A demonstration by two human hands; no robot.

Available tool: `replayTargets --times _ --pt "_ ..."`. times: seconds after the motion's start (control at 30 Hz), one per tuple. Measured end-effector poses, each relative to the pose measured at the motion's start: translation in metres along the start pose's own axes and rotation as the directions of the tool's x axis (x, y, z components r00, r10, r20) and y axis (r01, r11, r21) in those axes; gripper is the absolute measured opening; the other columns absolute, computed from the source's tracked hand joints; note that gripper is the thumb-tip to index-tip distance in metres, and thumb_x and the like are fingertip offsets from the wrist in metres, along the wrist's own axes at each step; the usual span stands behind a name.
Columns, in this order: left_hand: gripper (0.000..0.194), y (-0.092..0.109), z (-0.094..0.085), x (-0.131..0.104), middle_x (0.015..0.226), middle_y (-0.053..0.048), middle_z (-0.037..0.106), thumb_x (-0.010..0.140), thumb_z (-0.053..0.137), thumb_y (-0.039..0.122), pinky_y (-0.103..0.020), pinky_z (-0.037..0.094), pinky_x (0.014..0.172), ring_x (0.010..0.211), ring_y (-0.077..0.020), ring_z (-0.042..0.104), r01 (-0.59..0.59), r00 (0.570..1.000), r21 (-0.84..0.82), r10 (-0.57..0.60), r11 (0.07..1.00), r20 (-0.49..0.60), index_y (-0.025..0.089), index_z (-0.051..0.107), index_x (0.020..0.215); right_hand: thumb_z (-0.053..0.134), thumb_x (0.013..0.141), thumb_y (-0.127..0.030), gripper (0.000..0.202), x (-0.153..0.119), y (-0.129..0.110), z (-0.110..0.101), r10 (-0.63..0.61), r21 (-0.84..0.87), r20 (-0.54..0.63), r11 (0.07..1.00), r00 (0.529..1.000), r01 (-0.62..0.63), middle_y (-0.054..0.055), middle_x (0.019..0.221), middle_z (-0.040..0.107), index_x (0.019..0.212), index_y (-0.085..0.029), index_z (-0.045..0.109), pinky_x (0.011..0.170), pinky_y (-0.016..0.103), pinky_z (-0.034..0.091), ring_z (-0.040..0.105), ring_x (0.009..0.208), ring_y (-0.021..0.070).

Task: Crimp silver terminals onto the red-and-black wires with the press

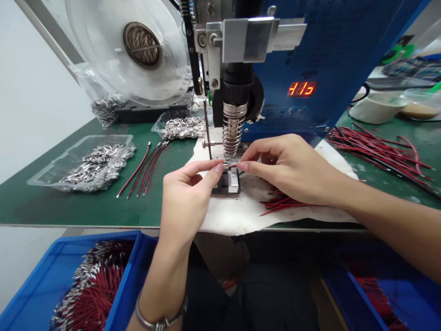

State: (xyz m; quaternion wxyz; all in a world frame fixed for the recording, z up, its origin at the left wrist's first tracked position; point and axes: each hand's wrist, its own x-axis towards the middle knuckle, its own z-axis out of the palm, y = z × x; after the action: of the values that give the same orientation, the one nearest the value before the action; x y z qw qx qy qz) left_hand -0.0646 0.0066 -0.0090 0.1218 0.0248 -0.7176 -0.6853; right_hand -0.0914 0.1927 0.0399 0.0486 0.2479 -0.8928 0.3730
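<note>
Under the spring-loaded head [234, 124] of a blue machine [330, 50], both hands meet at a small metal block [233, 180]. My left hand [193, 188] pinches a small silver metal part [226, 164] between thumb and forefinger. From the right, my right hand [282, 168] pinches a short red wire [233, 166] whose end meets the silver part. Most of that wire is hidden by the fingers. More red and black wires [280, 204] lie on a white cloth [234, 220] below my right hand.
Clear trays of metal parts [99, 165] [182, 126] and several wires [144, 170] lie to the left. A wire pile [375, 149] is at the right. Blue bins [134, 271] [406, 294] sit below the table's edge. A large reel [103, 46] stands behind.
</note>
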Motion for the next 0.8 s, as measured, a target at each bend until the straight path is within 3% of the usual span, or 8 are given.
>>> replayTargets --times 0.2,0.8 --pt "0.014 0.0007 0.0 -0.0005 0.076 -0.002 0.072 0.074 0.085 0.039 -0.021 0.04 0.057 0.063 -0.0093 0.056 0.006 1.0 -0.013 -0.006 1.0 0.008 0.03 0.084 0.085 0.064 0.09 -0.024 0.017 -0.0008 0.0 0.0003 -0.004 -0.007 -0.008 1.0 1.0 0.004 -0.006 0.046 0.052 0.079 -0.016 0.075 0.055 0.028 0.035 0.042 0.042 0.0081" --pt "0.013 0.0024 -0.0004 -0.0016 0.061 0.001 0.06 0.074 0.084 0.04 -0.023 0.026 0.05 0.054 -0.0063 0.037 -0.005 1.0 0.011 0.005 1.0 0.009 0.03 0.084 0.084 0.065 0.089 -0.025 0.017 -0.0017 0.0016 0.0015 0.001 0.0 -0.024 1.0 1.0 -0.001 -0.004 0.056 0.057 0.078 -0.016 0.075 0.057 0.027 0.036 0.046 0.049 0.008"
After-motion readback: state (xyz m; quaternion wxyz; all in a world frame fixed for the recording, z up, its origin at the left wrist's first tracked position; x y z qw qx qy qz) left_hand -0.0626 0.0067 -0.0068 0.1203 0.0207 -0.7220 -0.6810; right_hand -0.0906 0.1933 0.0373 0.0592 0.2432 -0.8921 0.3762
